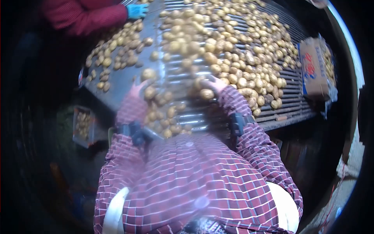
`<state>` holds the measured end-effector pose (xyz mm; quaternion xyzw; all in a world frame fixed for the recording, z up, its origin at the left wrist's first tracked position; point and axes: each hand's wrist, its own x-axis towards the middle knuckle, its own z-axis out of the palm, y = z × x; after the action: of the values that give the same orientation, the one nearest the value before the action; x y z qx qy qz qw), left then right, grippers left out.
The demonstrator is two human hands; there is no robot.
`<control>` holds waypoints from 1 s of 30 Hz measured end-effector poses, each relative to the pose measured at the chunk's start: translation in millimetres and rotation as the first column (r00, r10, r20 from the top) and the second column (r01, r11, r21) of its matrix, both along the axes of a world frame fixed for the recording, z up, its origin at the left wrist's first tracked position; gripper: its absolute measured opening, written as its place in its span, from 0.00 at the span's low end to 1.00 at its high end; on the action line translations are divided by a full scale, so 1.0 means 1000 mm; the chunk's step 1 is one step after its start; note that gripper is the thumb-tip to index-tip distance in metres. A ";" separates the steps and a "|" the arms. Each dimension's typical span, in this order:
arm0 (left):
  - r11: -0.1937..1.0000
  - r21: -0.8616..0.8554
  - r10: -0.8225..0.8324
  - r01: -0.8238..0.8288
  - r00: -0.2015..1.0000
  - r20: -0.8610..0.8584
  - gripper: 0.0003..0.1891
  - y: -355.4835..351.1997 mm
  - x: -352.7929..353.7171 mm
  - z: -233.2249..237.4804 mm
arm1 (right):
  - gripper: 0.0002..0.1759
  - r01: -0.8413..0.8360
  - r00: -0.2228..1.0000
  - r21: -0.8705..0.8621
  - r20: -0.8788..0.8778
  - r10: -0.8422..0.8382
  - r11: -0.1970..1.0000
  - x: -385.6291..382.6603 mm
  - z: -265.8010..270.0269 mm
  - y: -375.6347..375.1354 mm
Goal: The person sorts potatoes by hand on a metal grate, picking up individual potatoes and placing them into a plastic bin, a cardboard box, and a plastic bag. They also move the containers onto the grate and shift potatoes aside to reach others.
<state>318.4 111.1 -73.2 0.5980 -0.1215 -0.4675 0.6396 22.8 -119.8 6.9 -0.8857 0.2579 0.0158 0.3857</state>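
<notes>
My left hand (138, 89), smeared by motion, is over the left part of the slatted sorting table. One potato (150, 92) lies right against its inner side and another potato (148, 74) sits beyond its fingertips. On the other side of a bare strip of slats, my right hand (216, 84) has its fingers curled round a potato (200, 82). Just below those fingers is a second, paler potato (206, 94). Between my forearms a small group of potatoes (170, 121) lies close to my body.
Many potatoes (249, 58) cover the slats (294, 87) at the right and back. A smooth metal side panel (113, 91) carries more. Top left, a co-worker's blue-gloved hand (137, 11) reaches in. A cardboard box (313, 70) stands right; a crate (83, 126) of potatoes stands low left.
</notes>
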 end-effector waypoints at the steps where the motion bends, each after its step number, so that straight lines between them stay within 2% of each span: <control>1: 0.993 -0.118 0.013 -0.013 1.000 0.000 0.21 0.038 -0.003 0.019 | 0.22 -0.114 0.989 -0.038 0.096 0.117 0.993 -0.002 -0.001 0.000; 2: 0.991 -0.114 0.073 -0.073 0.997 -0.004 0.20 0.075 -0.006 0.024 | 0.20 -0.200 0.965 -0.203 0.130 0.229 0.958 0.003 0.013 0.011; 3: 0.985 -0.114 0.128 -0.128 0.992 -0.006 0.20 0.109 -0.006 0.023 | 0.22 -0.214 0.955 -0.149 0.176 0.239 0.965 0.012 0.026 0.024; 4: 0.973 -0.165 0.140 -0.161 0.982 -0.128 0.19 0.134 -0.005 0.025 | 0.37 -0.327 0.933 -0.156 0.101 0.344 0.932 0.025 0.030 0.025; 6: 0.938 -0.242 0.148 -0.249 0.918 -0.369 0.19 0.184 -0.001 0.026 | 0.35 -0.439 0.891 -0.201 0.023 0.453 0.876 0.052 0.060 0.054; 7: 0.915 -0.255 0.175 -0.314 0.876 -0.450 0.19 0.208 -0.009 0.032 | 0.34 -0.175 0.981 0.338 -0.025 0.195 0.925 0.082 0.077 0.078; 8: 0.887 -0.269 0.192 -0.376 0.829 -0.526 0.19 0.228 -0.016 0.038 | 0.35 0.176 0.975 0.738 -0.220 -0.014 0.651 0.112 0.083 0.108; 9: 0.862 -0.311 0.124 -0.401 0.761 -0.637 0.18 0.249 -0.022 0.026 | 0.36 -0.127 0.977 0.627 -0.052 0.205 0.768 0.125 0.079 0.130; 10: 0.838 -0.338 0.050 -0.429 0.677 -0.734 0.17 0.271 -0.027 0.014 | 0.38 -0.329 0.930 0.533 0.038 0.367 0.779 0.135 0.047 0.157; 11: 0.828 -0.317 0.066 -0.462 0.641 -0.764 0.16 0.283 -0.035 0.003 | 0.40 -0.509 0.853 0.413 0.124 0.507 0.756 0.144 0.014 0.183; 13: 0.837 -0.246 0.120 -0.489 0.603 -0.788 0.15 0.299 -0.056 -0.002 | 0.40 -0.498 0.843 0.427 0.034 0.536 0.755 0.154 0.019 0.218; 14: 0.858 -0.194 0.160 -0.476 0.605 -0.780 0.15 0.302 -0.069 -0.003 | 0.39 -0.385 0.868 0.467 -0.109 0.484 0.796 0.149 0.071 0.229; 16: 0.909 -0.096 0.208 -0.406 0.641 -0.739 0.15 0.303 -0.092 -0.003 | 0.34 -0.371 0.871 0.537 -0.081 0.484 0.757 0.142 0.065 0.214; 17: 0.940 -0.022 0.231 -0.339 0.685 -0.690 0.15 0.309 -0.099 -0.006 | 0.33 -0.309 0.883 0.523 -0.152 0.443 0.794 0.137 0.078 0.200; 18: 0.830 0.431 0.499 -0.353 0.815 -0.294 0.22 0.323 -0.108 -0.024 | 0.30 -0.243 0.894 0.453 -0.240 0.379 0.858 0.131 0.082 0.184; 20: 0.636 0.525 0.656 -0.566 0.754 0.018 0.23 0.319 -0.083 -0.084 | 0.27 -0.260 0.910 0.240 -0.261 0.321 0.935 0.108 0.065 0.140; 21: 0.523 0.531 0.697 -0.667 0.693 0.184 0.25 0.309 -0.068 -0.096 | 0.28 -0.069 0.972 0.127 -0.214 0.095 0.989 0.089 0.053 0.106; 22: 0.570 0.404 0.709 -0.715 0.677 0.197 0.24 0.280 -0.056 -0.070 | 0.29 -0.041 0.958 -0.023 -0.284 0.033 0.999 0.076 0.058 0.085; 23: 0.662 0.174 0.685 -0.729 0.682 0.255 0.23 0.248 -0.045 -0.046 | 0.30 0.056 0.959 0.002 -0.279 -0.053 0.998 0.065 0.045 0.060; 24: 0.732 0.119 0.611 -0.671 0.724 0.321 0.22 0.205 -0.041 0.008 | 0.28 0.003 0.945 -0.115 -0.324 -0.041 0.993 0.063 0.059 0.038; 25: 0.809 0.107 0.511 -0.578 0.782 0.357 0.21 0.172 -0.036 0.041 | 0.27 0.168 0.983 -0.167 -0.047 -0.178 0.972 0.055 0.041 0.021; 26: 0.819 0.107 0.490 -0.564 0.783 0.382 0.19 0.144 -0.027 0.040 | 0.27 0.208 0.952 -0.203 -0.180 -0.246 0.957 0.065 0.082 0.017; 27: 0.829 0.259 0.305 -0.496 0.788 0.535 0.17 0.115 -0.021 0.049 | 0.28 0.229 0.948 -0.201 -0.175 -0.265 0.953 0.073 0.068 -0.006; 28: 0.894 0.168 0.253 -0.414 0.778 0.575 0.16 0.088 -0.026 0.074 | 0.29 0.252 0.944 -0.195 -0.167 -0.286 0.948 0.083 0.055 -0.029; 29: 0.900 0.127 0.308 -0.416 0.816 0.489 0.12 0.058 -0.032 0.081 | 0.30 0.289 0.951 -0.251 -0.034 -0.307 0.924 0.093 0.056 -0.036; 30: 0.946 0.071 0.261 -0.315 0.876 0.406 0.16 0.032 -0.046 0.114 | 0.31 0.335 0.942 -0.301 0.101 -0.319 0.893 0.108 0.057 -0.042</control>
<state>272.1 143.0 40.9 0.7325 -0.1245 -0.2451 0.6227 131.1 -161.3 63.8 -0.8797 0.3927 -0.1123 0.2435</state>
